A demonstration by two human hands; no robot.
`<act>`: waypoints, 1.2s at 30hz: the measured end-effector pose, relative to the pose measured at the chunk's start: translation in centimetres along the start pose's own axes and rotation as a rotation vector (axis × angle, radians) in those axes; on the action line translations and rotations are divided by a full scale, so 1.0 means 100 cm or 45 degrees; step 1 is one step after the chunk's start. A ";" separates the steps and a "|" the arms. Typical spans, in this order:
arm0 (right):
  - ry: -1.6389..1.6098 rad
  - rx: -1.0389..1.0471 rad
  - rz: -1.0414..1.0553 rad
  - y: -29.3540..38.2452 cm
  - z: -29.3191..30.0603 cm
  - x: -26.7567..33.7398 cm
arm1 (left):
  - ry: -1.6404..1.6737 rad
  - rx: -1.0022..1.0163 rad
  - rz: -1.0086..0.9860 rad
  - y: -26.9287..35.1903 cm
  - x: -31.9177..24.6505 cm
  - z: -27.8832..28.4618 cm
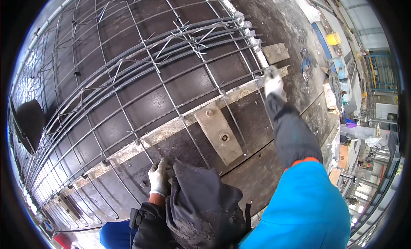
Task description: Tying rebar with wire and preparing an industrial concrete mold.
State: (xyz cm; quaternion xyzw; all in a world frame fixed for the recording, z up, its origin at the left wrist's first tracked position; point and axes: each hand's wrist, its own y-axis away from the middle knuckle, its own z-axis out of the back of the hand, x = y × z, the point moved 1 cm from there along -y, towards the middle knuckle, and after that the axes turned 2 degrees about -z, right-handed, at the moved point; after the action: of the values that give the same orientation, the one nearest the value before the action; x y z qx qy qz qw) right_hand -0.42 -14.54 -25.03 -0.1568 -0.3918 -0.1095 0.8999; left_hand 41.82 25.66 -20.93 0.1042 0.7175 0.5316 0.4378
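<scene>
My right hand [273,82], in a white glove with a dark fingertip area, reaches to the corner of the steel formwork edge strip [170,128], by the rebar ends; its fingers are blurred and what they hold cannot be told. My left hand [159,177], gloved too, grips the edge of a dark cloth bag [199,197] hanging before my body. The bag looks worn and caked with dirt. A rebar mesh [163,85] with bundled ribbed bars and lattice girders lies over the dark steel bed, its bar ends passing across the edge strip.
A bolted steel plate bracket [221,135] stands outside the strip, and a smaller steel block [276,53] lies beyond the corner. Bar ends stick out along the near side. Blue cloth or straps [306,64] and a yellow container [333,38] are at the right.
</scene>
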 end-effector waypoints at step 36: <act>-0.113 2.123 0.288 0.392 -0.063 0.454 | 0.678 0.250 -0.167 0.056 -0.107 0.130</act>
State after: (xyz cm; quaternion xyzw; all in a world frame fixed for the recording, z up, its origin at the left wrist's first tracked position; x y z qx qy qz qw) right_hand 46.74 16.06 -3.19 0.5167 -0.3614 0.3128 0.7103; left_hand 56.05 30.15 -11.29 -0.0439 0.8605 0.4387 0.2552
